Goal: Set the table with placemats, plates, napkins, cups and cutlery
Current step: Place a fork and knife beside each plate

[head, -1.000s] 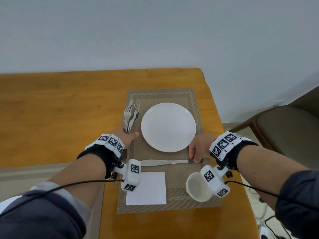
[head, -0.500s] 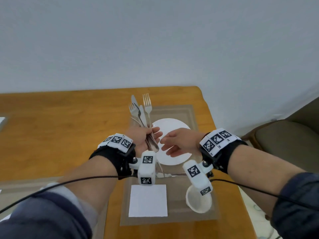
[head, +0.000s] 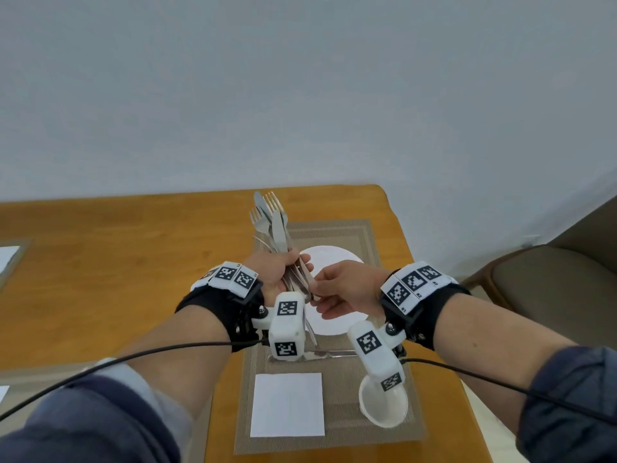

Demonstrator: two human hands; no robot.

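My left hand (head: 278,274) grips a bundle of cutlery (head: 272,222), forks and knives standing upright above the table. From the right, my right hand (head: 344,290) pinches one handle at the bottom of that bundle. Both hands hover over a white plate (head: 329,259) on a brown placemat (head: 350,235). One knife (head: 330,354) lies flat on the mat below the plate. Nearer to me on the same mat are a white napkin (head: 287,404) and a white cup (head: 384,406).
The wooden table (head: 117,262) ends at its right edge beside a brown chair (head: 547,289). Another placemat with a white napkin (head: 6,259) shows at the far left edge. A grey wall stands behind the table.
My left hand lifted the cutlery bundle off the mat and raised it over the plate. My right hand left the knife on the mat and came up to take a handle in the bundle.
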